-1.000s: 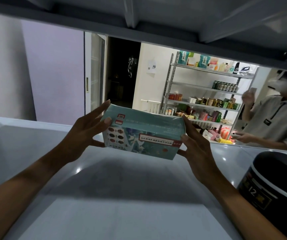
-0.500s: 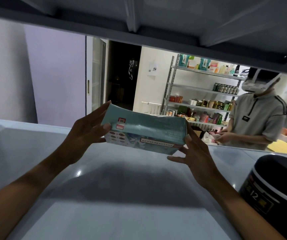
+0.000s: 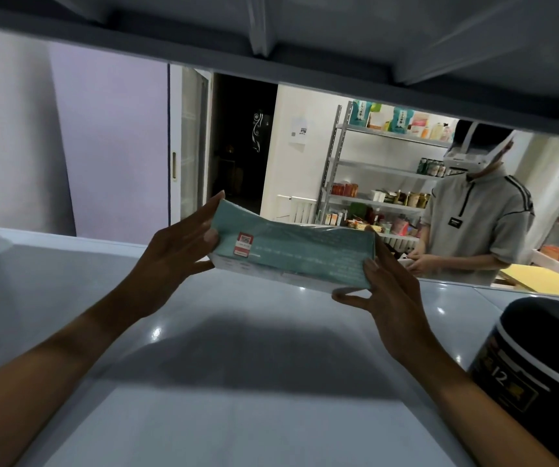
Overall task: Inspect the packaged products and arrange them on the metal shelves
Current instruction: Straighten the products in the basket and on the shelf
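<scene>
Box: teal carton point(image 3: 291, 247) held above the grey shelf point(image 3: 237, 365) (tilted, wrapped in film)
Left hand point(image 3: 173, 254): fingers clasp its left end
Right hand point(image 3: 389, 291): fingers clasp its right end

Looks like a small shop stockroom: tall grey metal shelving rack point(image 3: 377, 183) past the right hand point(image 3: 389, 291), loaded with colourful packaged goods point(image 3: 402, 120), plus a grey metal shelf point(image 3: 237, 348) under both hands.

You hold a teal box point(image 3: 291, 251) sealed in glossy, crinkled clear film, its red label point(image 3: 243, 243) looking like paper. Below it the grey metal shelf point(image 3: 237, 382) is smooth and semi-glossy with bright glints. Near right, the black container point(image 3: 541, 375) looks glossy.
</scene>
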